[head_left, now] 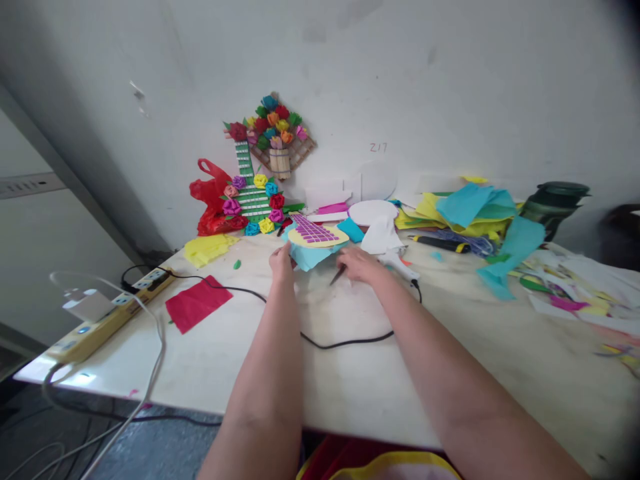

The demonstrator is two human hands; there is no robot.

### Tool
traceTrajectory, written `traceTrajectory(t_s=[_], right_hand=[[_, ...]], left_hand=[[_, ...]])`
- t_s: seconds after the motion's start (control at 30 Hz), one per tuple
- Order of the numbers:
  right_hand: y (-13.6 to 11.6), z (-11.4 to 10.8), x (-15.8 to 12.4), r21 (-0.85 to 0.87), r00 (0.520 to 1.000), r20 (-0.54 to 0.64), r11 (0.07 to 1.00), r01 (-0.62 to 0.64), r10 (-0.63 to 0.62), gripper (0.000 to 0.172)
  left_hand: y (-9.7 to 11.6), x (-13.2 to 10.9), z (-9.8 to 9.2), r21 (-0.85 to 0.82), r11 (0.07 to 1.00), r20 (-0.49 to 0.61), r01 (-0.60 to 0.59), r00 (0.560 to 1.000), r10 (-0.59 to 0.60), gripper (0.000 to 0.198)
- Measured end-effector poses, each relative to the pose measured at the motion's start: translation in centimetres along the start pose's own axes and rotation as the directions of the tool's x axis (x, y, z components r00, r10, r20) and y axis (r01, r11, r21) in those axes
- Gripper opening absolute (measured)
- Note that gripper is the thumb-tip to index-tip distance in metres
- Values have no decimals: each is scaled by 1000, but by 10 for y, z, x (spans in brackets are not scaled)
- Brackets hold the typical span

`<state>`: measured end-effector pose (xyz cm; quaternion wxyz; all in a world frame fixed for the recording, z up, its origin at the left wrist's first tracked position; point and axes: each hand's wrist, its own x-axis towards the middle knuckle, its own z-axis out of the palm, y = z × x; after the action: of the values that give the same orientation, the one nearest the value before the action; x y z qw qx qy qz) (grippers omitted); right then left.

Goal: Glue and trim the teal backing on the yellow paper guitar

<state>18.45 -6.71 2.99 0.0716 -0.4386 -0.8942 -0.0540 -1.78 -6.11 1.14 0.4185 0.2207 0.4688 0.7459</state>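
My left hand (281,261) is closed on the left edge of a sheet of light blue crepe paper (311,259). On top of that sheet lies a yellow card cutout (327,237), rounded at the front, with purple strips (316,231) crossing it like a small guitar. My right hand (359,264) is by the right edge of the sheet, its fingers curled. A dark pointed blade, apparently of scissors (338,275), sticks out below those fingers toward the lower left; the handles are hidden in the hand.
A white glue gun (400,267) lies right of my hands, its black cable (345,343) looping across the table. Red paper (199,303) and a power strip (117,313) are left. Behind stand a flowered green guitar (254,200) and a dark bottle (555,203). A utility knife (443,244) lies right.
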Motion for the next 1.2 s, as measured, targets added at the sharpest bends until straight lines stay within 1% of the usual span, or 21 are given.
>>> traceTrajectory(t_s=[0.1, 0.17, 0.23, 0.3, 0.43, 0.57, 0.63, 0.7, 0.73, 0.77, 0.8, 0.87, 0.97, 1.03, 1.07, 1.1, 1.13, 1.2], right_hand=[[3, -1, -1, -47, 998, -51, 998, -31, 28, 29], [5, -2, -2, -68, 993, -78, 994, -89, 84, 28], [8, -3, -2, -67, 988, -68, 987, -145, 140, 29], [9, -3, -3, -64, 987, -42, 985, -161, 158, 30], [9, -4, -4, -75, 990, -30, 988, -138, 136, 32], [7, 0, -5, -63, 994, -51, 993, -99, 96, 38], [6, 2, -5, -51, 996, -55, 996, -76, 73, 39], [6, 3, -3, -23, 997, -63, 999, -38, 37, 37], [6, 2, -3, -2, 997, -74, 1000, -22, 22, 36], [6, 1, -2, 23, 996, -90, 1000, -13, 15, 34], [6, -1, -1, 54, 994, -108, 999, -10, 16, 31], [6, -8, 1, 127, 988, -147, 992, -23, 41, 27], [9, -18, 3, 256, 970, -221, 966, -42, 101, 25], [11, -23, 4, 367, 948, -278, 929, -45, 156, 25], [11, -25, 5, 434, 933, -303, 900, -44, 192, 25], [12, -26, 6, 509, 916, -323, 860, -43, 237, 25], [12, -27, 7, 589, 896, -337, 807, -38, 288, 25], [11, -28, 10, 738, 851, -348, 675, -10, 392, 27]], left_hand=[[5, -5, 2, -81, 993, 73, 87, 994, -81, 20], [8, -8, 4, -102, 983, 175, 154, 975, -135, 17], [11, -11, 5, -101, 978, 255, 184, 955, -153, 14], [13, -13, 6, -97, 978, 265, 182, 952, -151, 13], [10, -12, 6, -76, 988, 198, 133, 973, -116, 15], [4, -7, 4, 38, 997, 135, 63, 989, -67, 24], [1, -4, 1, 129, 992, 72, 13, 997, -23, 29], [1, -1, -1, 254, 965, -38, -64, 996, 76, 33], [1, -1, -2, 326, 938, -105, -113, 982, 155, 34], [3, -1, -3, 399, 903, -169, -161, 955, 245, 35], [5, -2, -3, 466, 861, -219, -204, 916, 335, 35], [10, -6, -3, 562, 784, -264, -261, 842, 470, 33], [20, -15, 1, 639, 695, -221, -331, 786, 577, 24], [26, -22, 6, 666, 632, -171, -397, 743, 647, 21], [28, -25, 9, 659, 617, -148, -431, 730, 667, 22], [30, -29, 12, 630, 623, -115, -463, 738, 665, 26], [31, -32, 16, 576, 646, -50, -501, 767, 640, 32], [32, -38, 23, 426, 736, 90, -526, 835, 544, 41]])
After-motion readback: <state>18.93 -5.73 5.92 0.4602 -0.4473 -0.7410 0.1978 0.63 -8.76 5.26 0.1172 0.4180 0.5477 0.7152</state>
